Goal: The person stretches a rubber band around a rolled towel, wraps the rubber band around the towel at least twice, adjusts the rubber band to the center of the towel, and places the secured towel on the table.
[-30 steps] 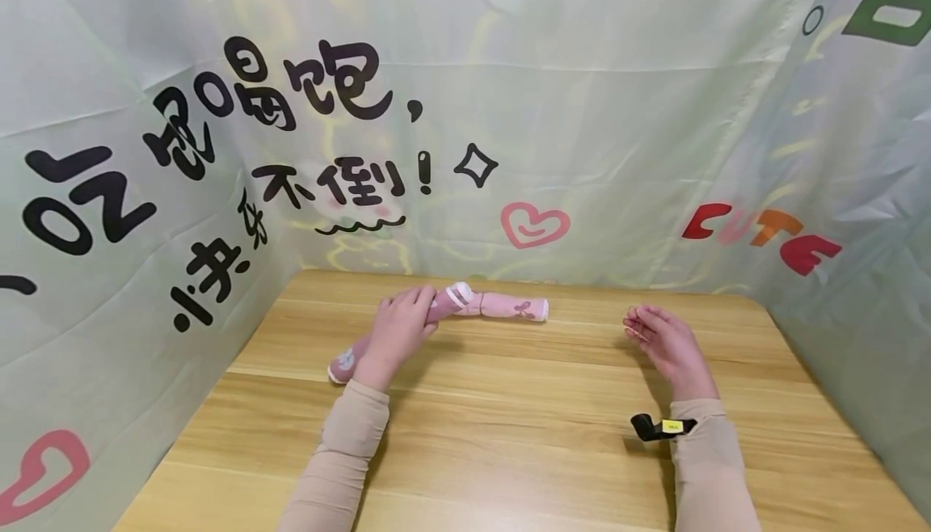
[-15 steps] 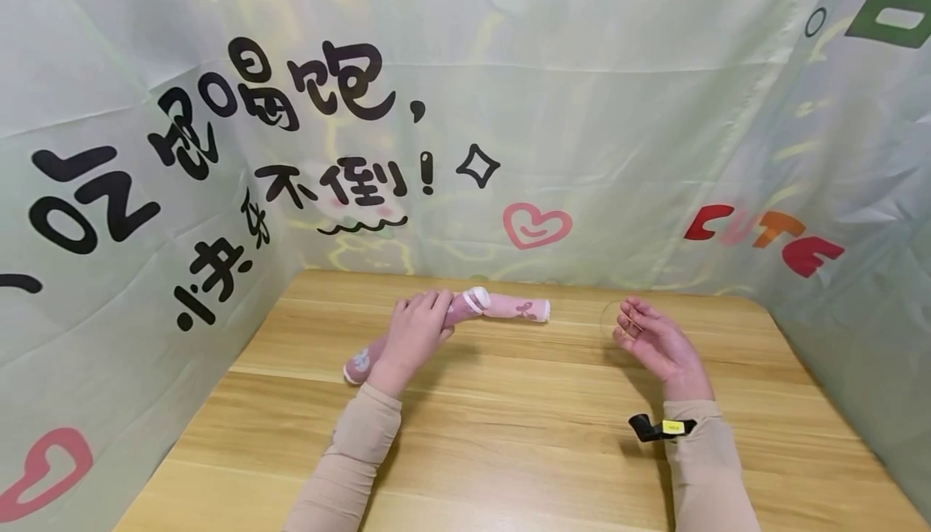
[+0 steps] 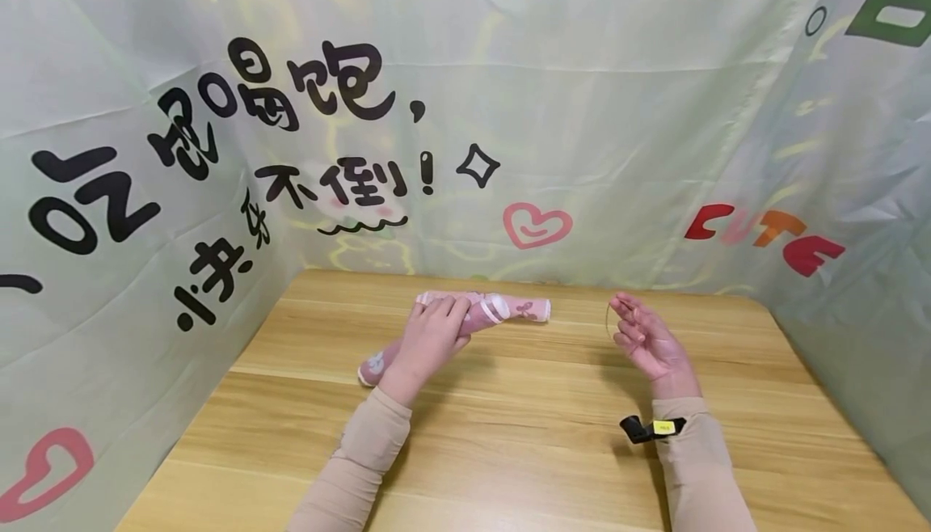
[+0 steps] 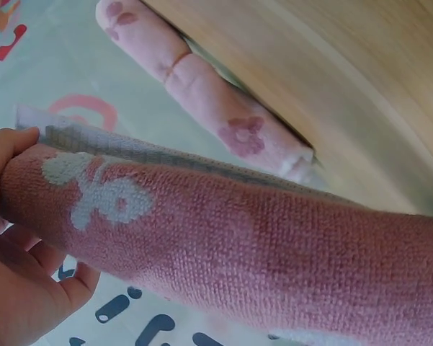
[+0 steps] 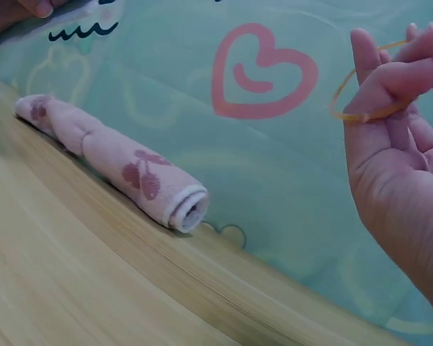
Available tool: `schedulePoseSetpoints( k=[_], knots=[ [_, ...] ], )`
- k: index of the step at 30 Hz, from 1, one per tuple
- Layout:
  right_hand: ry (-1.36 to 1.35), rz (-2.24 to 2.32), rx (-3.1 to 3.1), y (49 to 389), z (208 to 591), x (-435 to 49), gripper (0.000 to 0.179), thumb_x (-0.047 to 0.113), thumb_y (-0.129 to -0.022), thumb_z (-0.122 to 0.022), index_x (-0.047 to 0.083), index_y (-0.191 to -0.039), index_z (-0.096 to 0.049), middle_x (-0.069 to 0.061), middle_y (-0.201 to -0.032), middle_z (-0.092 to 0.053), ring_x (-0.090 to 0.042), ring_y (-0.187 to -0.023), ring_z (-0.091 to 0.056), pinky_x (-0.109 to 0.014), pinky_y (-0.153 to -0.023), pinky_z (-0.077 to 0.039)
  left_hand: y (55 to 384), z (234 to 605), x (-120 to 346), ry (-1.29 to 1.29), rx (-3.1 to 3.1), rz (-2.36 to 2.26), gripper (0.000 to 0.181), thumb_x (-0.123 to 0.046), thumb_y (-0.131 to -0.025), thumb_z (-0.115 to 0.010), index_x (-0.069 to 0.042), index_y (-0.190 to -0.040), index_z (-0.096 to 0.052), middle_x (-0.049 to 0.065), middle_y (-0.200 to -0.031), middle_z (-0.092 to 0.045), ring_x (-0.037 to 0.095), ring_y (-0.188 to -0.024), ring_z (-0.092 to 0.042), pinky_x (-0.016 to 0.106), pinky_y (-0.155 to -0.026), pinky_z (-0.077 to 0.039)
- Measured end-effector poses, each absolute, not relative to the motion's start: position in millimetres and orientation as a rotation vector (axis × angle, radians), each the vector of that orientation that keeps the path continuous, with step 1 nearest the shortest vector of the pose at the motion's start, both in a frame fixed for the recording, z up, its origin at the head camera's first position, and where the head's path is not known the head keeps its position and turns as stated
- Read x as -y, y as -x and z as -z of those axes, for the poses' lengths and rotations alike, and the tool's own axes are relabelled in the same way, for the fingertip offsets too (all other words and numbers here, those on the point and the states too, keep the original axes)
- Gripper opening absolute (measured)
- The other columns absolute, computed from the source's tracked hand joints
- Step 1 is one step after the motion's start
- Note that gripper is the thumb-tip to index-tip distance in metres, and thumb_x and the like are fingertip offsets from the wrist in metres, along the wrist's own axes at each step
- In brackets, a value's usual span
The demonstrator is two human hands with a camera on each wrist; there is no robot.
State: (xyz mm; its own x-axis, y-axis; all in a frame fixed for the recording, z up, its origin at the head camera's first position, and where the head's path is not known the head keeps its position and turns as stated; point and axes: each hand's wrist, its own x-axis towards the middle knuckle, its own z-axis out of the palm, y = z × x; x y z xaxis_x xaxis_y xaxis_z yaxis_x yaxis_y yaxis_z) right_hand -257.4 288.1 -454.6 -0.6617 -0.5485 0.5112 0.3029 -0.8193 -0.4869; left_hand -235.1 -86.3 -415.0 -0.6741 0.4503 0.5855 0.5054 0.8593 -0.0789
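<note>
My left hand (image 3: 431,336) grips a rolled dusky-pink towel (image 4: 274,245) with pale flower patterns, thumb on one side and fingers on the other. The roll slants above the table. Behind it, a rolled light-pink towel (image 5: 108,148) with darker flowers lies at the table's far edge; a thin line cinches its middle. To the right, my raised right hand (image 3: 650,350) holds a thin yellowish rubber band (image 5: 378,114), its loop hooked between the thumb and fingers. Part of the loop is hidden behind the fingers.
The wooden table (image 3: 524,435) meets printed fabric walls (image 3: 618,136) at the back and sides. A black strap piece with a yellow label (image 3: 655,428) sticks out from my right wrist.
My left hand has carried the dusky-pink towel rightward, so it now overlaps more of the light-pink one. My right hand has shifted slightly left and up, and the band's loop now shows.
</note>
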Motion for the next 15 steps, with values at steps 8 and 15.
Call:
schedulePoseSetpoints(
  k=[8, 15],
  knots=[
    [0.706, 2.483, -0.470, 256, 454, -281, 0.043, 0.018, -0.106, -0.024, 0.000, -0.118, -0.062, -0.016, -0.131, -0.062, -0.023, -0.105, -0.067, -0.030, -0.088, -0.055, 232, 416, 80, 0.723, 2.349, 0.103, 0.041, -0.027, -0.076, -0.080, -0.013, -0.105, -0.055, 0.003, -0.093, -0.067, 0.023, -0.087, -0.067, 0.039, -0.072, -0.050],
    [0.790, 2.391, -0.675, 258, 452, -266, 0.056, 0.037, -0.105, -0.022, 0.000, -0.125, -0.060, -0.016, -0.135, -0.060, -0.029, -0.133, -0.051, -0.039, -0.107, -0.045, 231, 419, 76, 0.756, 2.318, 0.103, 0.041, -0.027, -0.075, -0.079, -0.012, -0.105, -0.056, 0.002, -0.091, -0.066, 0.022, -0.086, -0.067, 0.040, -0.072, -0.050]
  ],
)
